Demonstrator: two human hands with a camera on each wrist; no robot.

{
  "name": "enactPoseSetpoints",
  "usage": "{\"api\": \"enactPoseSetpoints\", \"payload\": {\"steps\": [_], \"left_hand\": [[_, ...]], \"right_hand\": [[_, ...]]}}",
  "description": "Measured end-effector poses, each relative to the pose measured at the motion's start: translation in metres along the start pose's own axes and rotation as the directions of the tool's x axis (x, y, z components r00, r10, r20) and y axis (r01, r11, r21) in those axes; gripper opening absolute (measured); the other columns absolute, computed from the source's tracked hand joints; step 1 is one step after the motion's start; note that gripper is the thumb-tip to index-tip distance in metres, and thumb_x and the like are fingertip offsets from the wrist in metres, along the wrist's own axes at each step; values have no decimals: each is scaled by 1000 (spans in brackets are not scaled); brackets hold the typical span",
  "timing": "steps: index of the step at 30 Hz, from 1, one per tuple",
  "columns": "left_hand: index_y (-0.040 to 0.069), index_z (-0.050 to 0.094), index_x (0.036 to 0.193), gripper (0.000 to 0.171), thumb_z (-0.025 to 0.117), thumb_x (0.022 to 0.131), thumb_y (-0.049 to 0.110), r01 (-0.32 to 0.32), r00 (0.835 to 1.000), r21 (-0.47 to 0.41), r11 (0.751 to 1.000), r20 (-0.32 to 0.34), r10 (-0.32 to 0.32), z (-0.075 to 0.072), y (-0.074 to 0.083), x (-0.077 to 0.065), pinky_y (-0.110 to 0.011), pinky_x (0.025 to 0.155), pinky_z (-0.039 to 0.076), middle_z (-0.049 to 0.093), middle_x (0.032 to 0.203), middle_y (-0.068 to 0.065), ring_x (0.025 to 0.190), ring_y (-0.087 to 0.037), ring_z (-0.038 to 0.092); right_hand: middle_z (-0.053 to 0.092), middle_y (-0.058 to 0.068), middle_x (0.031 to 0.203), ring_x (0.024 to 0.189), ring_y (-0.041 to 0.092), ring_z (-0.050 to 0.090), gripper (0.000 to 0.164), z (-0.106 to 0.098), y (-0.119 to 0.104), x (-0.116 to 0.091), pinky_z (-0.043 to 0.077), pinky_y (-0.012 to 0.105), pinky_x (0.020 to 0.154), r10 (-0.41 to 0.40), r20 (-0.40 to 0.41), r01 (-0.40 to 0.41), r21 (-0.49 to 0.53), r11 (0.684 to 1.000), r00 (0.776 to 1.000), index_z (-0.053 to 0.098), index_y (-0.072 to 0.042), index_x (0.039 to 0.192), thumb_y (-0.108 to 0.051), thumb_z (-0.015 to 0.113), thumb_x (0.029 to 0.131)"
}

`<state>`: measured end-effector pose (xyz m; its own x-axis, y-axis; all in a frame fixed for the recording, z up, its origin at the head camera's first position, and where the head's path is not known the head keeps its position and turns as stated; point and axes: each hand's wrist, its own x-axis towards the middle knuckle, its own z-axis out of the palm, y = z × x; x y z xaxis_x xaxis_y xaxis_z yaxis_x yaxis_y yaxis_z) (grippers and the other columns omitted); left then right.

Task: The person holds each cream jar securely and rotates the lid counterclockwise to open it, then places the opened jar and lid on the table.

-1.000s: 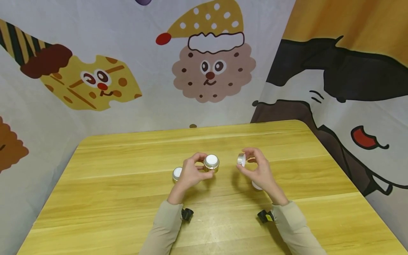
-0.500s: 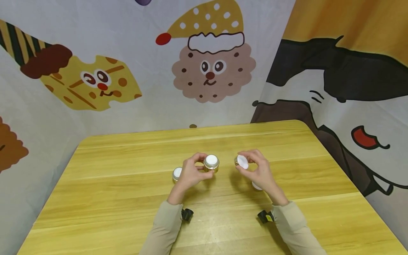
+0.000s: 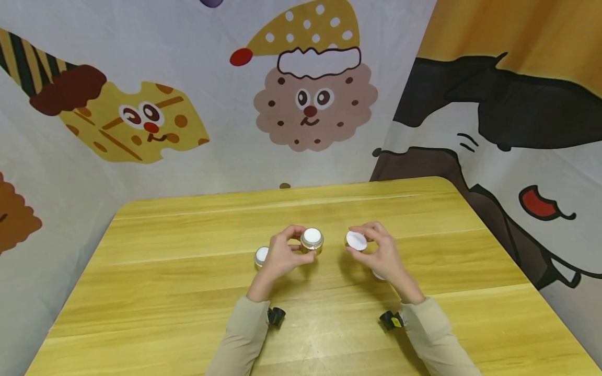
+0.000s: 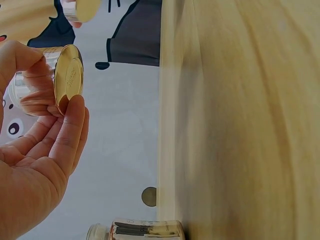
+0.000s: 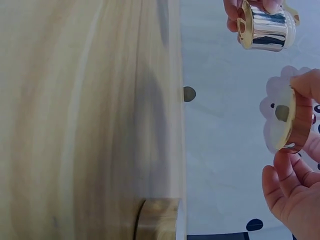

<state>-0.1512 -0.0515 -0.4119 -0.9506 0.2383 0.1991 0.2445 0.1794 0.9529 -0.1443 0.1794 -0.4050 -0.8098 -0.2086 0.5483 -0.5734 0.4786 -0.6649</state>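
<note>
Held up above the wooden table, a shiny gold cream jar (image 3: 312, 239) with a white top sits between the thumb and fingers of my left hand (image 3: 283, 255). Its gold base (image 4: 70, 77) faces the table in the left wrist view. To the right, my right hand (image 3: 384, 256) pinches a round gold lid (image 3: 356, 241) by its edge, its white inside facing up. A gap separates lid and jar. Left of my left hand stands a second jar (image 3: 261, 256), partly hidden by that hand. Another lid (image 5: 159, 220) lies on the table under my right hand, mostly covered in the head view.
The wooden table (image 3: 188, 292) runs up to a wall cloth (image 3: 226, 156) with cartoon prints at the back and sides. Small black wrist cameras (image 3: 276, 316) hang by both sleeves.
My right hand has tilted the lid, turning its white inside from sideways to face up, and moved it slightly left. The left hand and its jar have stayed still.
</note>
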Motion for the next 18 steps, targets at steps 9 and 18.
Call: {"api": "enactPoseSetpoints", "payload": {"steps": [9,18], "left_hand": [[-13,57,107,42,71,67,-11,9,1000,8,1000,7,-9,-1,17,-3,-46,82,55,58,102,-25,97,-36,55],[-13,57,107,42,71,67,-10,4,1000,14,1000,5,-4,-1,17,-3,-45,82,55,59,103,-24,97,-36,56]], "right_hand": [[58,11,95,82,20,53,44,11,36,-10,51,34,68,61,55,-58,-56,997,997,67,1,103,-3,84,63],[58,11,95,82,22,54,44,15,36,-12,53,34,69,112,129,-91,-161,983,985,68,-1,102,-9,86,63]]}}
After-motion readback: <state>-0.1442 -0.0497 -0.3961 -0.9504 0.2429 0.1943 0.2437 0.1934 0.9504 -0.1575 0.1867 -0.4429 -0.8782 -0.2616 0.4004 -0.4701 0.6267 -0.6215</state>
